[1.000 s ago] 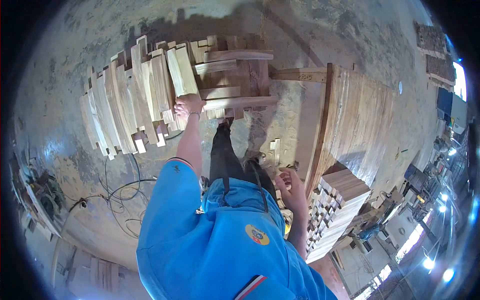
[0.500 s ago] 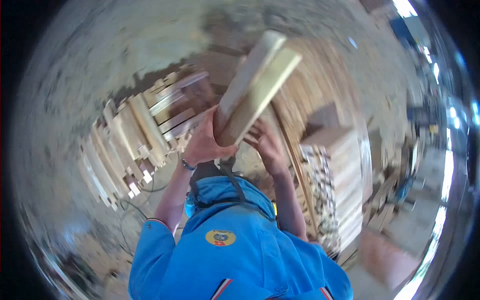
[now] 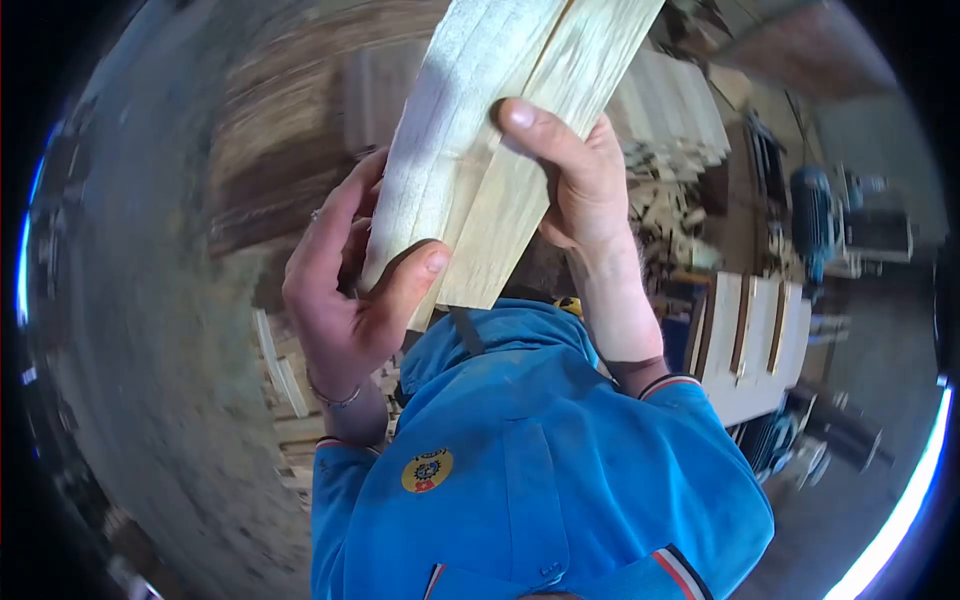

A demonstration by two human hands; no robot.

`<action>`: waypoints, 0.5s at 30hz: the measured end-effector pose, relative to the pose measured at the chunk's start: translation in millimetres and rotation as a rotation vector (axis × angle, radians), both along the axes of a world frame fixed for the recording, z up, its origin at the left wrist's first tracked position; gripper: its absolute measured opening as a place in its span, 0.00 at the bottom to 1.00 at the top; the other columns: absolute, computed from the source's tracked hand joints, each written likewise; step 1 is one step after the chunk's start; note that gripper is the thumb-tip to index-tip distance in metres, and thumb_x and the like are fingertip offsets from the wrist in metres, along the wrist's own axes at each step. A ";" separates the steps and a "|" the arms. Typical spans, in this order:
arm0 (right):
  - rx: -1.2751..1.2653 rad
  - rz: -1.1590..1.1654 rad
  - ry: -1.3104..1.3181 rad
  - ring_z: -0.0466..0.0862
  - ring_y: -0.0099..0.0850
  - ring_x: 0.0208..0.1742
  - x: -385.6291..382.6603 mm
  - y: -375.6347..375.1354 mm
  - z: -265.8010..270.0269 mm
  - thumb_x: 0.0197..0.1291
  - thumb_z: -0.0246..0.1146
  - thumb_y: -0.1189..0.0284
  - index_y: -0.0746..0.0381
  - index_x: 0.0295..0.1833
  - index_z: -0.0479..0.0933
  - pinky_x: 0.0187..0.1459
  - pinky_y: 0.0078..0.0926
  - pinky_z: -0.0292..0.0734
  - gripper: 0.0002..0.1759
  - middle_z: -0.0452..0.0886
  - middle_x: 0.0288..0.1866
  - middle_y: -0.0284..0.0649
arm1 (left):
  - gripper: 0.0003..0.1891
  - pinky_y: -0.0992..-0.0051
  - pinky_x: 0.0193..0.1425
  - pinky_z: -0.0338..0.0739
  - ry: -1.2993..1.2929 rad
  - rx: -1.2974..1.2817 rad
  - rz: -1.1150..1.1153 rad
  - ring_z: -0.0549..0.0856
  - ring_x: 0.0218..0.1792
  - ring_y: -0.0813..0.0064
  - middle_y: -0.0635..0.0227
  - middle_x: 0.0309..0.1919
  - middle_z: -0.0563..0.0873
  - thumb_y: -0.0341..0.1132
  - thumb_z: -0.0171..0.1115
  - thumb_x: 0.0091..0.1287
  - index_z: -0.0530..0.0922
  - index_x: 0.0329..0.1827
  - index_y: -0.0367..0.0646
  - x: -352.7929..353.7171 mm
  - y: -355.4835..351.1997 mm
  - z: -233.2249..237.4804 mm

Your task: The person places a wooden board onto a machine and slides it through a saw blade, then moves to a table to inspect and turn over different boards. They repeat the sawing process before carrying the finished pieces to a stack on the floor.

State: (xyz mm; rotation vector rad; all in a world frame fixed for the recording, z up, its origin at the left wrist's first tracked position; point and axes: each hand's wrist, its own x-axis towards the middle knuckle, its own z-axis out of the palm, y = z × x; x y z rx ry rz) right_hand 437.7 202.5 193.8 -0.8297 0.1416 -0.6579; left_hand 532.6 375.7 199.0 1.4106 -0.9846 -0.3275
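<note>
Two pale wooden boards lie side by side, tilted, with their far ends beyond the top edge of the head view. The left board (image 3: 440, 130) has a rough, whitish face; the right board (image 3: 510, 225) looks smoother and yellower. My left hand (image 3: 350, 285) grips the near end of the left board, thumb on top and fingers around its outer edge. Higher up, my right hand (image 3: 585, 185) holds the boards from the right side, its thumb pressed on the upper face. Its other fingers are mostly hidden beneath the wood.
Stacked wood (image 3: 670, 105) stands behind the boards at upper right. More wood pieces (image 3: 290, 385) lie low on the left. A pale-topped table (image 3: 755, 345) and a blue motor (image 3: 815, 215) are on the right, with concrete floor (image 3: 180, 330) at left.
My view has turned, and the boards now appear larger and closer. My right hand, blurred beside the boards before, now grips them. My left hand has kept its hold near their lower end.
</note>
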 end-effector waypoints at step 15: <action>0.033 -0.565 0.149 0.86 0.23 0.48 -101.7 -7.8 -38.3 0.64 0.74 0.74 0.68 0.54 0.83 0.51 0.25 0.82 0.15 0.89 0.48 0.38 | 0.29 0.75 0.59 0.79 0.240 0.274 -0.721 0.84 0.54 0.78 0.59 0.54 0.87 0.28 0.75 0.65 0.75 0.66 0.29 -19.7 -98.0 -61.5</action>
